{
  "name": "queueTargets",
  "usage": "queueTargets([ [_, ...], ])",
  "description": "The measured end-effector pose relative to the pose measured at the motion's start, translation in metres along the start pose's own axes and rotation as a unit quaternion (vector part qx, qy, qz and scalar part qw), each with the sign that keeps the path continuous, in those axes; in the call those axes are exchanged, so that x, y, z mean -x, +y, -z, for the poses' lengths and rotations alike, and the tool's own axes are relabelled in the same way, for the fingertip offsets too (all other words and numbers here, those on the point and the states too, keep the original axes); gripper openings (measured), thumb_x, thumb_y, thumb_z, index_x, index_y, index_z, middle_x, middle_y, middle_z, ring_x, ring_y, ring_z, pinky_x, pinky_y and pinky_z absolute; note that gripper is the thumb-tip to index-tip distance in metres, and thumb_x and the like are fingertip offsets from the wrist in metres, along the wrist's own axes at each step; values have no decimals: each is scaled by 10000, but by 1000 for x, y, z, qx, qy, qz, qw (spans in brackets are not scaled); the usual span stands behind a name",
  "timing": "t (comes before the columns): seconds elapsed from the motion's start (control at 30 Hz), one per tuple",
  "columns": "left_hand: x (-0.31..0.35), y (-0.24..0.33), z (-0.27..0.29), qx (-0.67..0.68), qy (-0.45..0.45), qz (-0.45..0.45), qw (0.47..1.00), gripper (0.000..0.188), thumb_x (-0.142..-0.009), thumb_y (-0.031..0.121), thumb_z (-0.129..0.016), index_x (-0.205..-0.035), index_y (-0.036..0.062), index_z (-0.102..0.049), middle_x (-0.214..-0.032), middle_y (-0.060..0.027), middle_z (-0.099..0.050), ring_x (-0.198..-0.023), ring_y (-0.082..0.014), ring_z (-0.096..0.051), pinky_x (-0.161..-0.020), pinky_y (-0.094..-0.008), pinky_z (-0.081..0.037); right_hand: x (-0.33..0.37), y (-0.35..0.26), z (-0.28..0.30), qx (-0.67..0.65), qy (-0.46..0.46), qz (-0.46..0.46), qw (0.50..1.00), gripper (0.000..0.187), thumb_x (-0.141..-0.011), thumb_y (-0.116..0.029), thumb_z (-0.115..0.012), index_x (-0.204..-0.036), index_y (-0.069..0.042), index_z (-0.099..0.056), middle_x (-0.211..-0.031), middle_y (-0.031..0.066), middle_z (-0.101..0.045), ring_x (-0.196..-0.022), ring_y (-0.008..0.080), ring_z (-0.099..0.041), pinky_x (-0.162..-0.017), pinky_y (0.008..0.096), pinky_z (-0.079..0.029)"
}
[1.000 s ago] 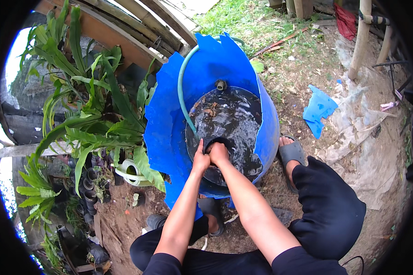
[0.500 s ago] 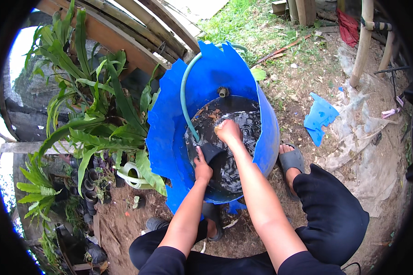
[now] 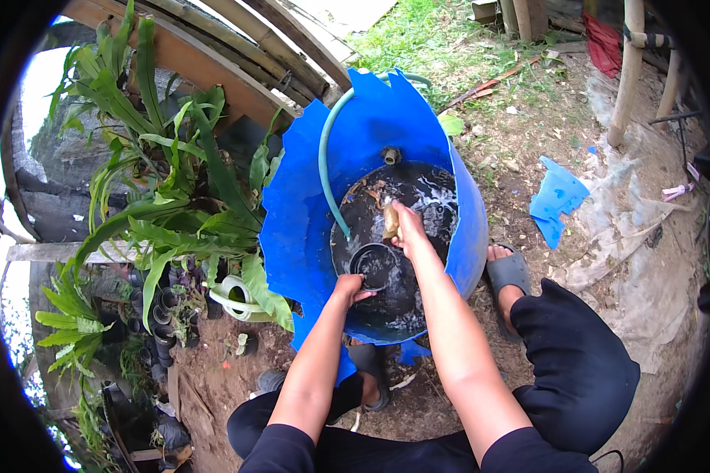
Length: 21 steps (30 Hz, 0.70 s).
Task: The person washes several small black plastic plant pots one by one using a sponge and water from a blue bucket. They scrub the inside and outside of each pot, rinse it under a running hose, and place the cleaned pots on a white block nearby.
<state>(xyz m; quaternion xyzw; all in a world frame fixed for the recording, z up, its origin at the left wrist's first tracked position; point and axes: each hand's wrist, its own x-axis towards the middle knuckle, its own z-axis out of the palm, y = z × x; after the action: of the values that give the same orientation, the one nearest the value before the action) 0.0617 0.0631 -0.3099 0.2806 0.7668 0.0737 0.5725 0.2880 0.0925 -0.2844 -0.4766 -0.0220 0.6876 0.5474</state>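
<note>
A round black plastic plant pot [image 3: 375,270] is held inside the jagged-rimmed blue barrel [image 3: 296,229], over the dark water [image 3: 430,185], its mouth turned up; whether its base touches the water cannot be told. The near left side of the pot's rim is gripped by the left hand [image 3: 350,288], just inside the barrel's near wall. A tan, sponge-like pad [image 3: 390,223] is closed in the right hand [image 3: 408,229], deeper in the barrel, so that the pot lies between the two hands, just beside the pad but apart from it. A green hose [image 3: 323,169] is draped over the barrel's far rim, its end hanging near the pot. To the barrel's right, a broken blue plastic piece [image 3: 556,197] is seen on the ground.
</note>
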Motion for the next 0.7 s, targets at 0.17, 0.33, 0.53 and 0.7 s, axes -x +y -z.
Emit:
queueTargets([
  [0.17, 4, 19, 16, 215, -98, 112, 965, 251, -1079, 184, -408, -1001, -3, -556, -835, -106, -746, -463, -86, -595, -413, -208, -544, 5, 1, -17, 88, 38, 162, 982, 443, -828, -299, -823, -1128, -46, -618, -809, 28, -616, -593, 123, -565, -452, 286, -409],
  [0.33, 19, 28, 26, 375, -186, 212, 883, 496, -1099, 298, -343, -1192, -136, -565, -658, -43, -669, -419, -45, -532, -375, -179, -491, -4, 2, -18, 162, 72, 194, 965, 258, -892, -245, -728, -1049, -53, -657, -776, 27, -621, -562, 130, -569, -410, 291, -397],
  [0.53, 55, 29, 27, 497, -354, 225, 760, 581, -1038, 343, -443, -1446, -65, -509, -538, 43, -550, -403, -39, -489, -360, -186, -384, 28, -18, -34, 386, 120, 270, 874, 413, -867, -270, -750, -1177, -5, -685, -1060, 173, -767, -982, 298, -742, -911, 412, -547],
  [0.7, 80, 43, -5, 550, -440, 155, 693, 566, -1011, 341, -490, -1411, -56, -546, -556, 60, -544, -415, -44, -475, -377, -189, -374, 97, -57, -65, 464, 106, 360, 803, 471, -910, -326, -727, -1212, 23, -632, -1157, 262, -709, -1116, 433, -675, -970, 490, -530],
])
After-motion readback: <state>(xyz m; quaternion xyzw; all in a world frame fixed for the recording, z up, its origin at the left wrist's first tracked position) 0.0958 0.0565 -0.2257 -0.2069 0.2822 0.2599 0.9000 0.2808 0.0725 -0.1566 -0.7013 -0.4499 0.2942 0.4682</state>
